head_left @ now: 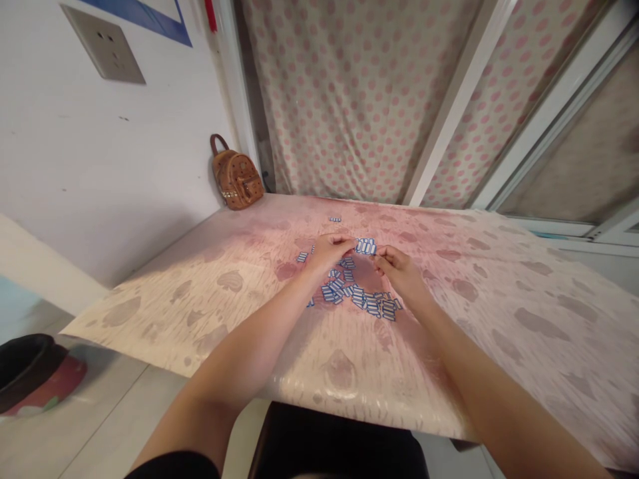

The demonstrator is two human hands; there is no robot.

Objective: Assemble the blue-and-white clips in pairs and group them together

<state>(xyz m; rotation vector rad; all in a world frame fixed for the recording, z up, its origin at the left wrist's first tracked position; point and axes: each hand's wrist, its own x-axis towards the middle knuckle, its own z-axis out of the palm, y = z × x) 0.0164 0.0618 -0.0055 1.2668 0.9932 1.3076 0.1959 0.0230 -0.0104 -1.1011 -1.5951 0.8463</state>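
Small white pieces with blue edges stand together in a block (366,246) above the middle of the table. At its left end, my left hand (333,251) is closed, with thumb and fingertips pinching it. On the opposite end, my right hand (395,265) pinches the block's lower right corner. Below my hands lies a loose pile of similar blue-and-white pieces (372,304), several overlapping at odd angles. A short row of these pieces (335,219) sits farther back, beyond my left hand. Another little group (302,257) lies just left of that hand. What the pieces are exactly is too small to tell.
A patterned cloth (499,319) covers the table. At its far left corner, a brown mini backpack (238,178) leans against the wall. Polka-dot curtains (349,100) hang behind the glass at the back. A dark-rimmed bin (37,372) stands on the floor at left.
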